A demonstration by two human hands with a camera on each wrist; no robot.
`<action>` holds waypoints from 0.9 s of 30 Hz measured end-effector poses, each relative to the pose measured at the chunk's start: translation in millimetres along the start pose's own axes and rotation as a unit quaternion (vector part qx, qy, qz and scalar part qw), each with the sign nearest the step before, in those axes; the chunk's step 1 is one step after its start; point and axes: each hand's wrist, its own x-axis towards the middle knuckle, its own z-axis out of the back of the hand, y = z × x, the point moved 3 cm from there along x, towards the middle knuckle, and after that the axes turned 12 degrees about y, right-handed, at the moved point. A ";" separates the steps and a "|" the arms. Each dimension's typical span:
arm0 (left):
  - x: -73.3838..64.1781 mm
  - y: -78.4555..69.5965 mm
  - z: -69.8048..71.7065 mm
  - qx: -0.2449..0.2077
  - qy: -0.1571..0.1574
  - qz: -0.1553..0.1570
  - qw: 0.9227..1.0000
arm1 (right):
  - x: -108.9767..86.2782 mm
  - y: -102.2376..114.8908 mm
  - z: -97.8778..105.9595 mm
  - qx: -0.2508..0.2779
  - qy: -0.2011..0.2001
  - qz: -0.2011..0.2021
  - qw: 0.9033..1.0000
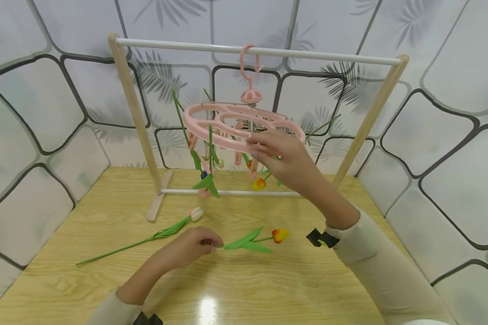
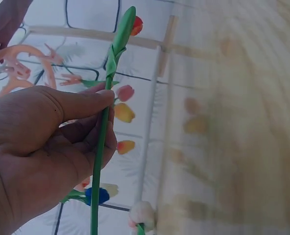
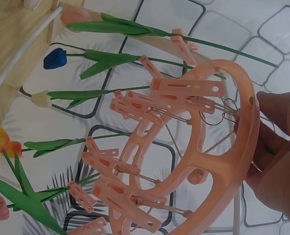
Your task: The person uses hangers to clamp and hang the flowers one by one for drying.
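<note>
My left hand (image 1: 189, 247) pinches the green stem of an orange-and-yellow tulip (image 1: 280, 235) just above the table, its bloom pointing right. In the left wrist view the thumb and fingers close on that stem (image 2: 101, 142). My right hand (image 1: 286, 158) grips the front rim of a pink round clip hanger (image 1: 219, 141), which hangs by its hook from a white bar. Pink clothespins (image 3: 186, 88) dangle under the ring. Several tulips hang bloom-down from it, among them a blue tulip (image 3: 55, 58) and a cream tulip (image 3: 41, 99).
A rack with wooden legs (image 1: 136, 113) and a white top bar (image 1: 179, 44) stands at the back of the wooden table (image 1: 309, 280). A white-and-pink tulip (image 1: 196, 214) lies on the table at left. Patterned panels (image 1: 439, 149) enclose the back and sides.
</note>
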 end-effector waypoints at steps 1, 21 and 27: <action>1.0 -2.9 1.7 0.003 -0.001 0.001 1.000 | -1.8 -1.2 1.0 -0.005 -0.006 -0.006 1.000; 32.3 -72.1 28.1 0.056 -0.074 -0.074 0.993 | -81.0 23.0 -41.8 0.011 -0.016 -0.023 1.000; 37.8 -86.6 30.5 0.057 -0.091 -0.089 0.990 | -87.1 13.8 -61.9 0.063 0.084 -0.067 0.992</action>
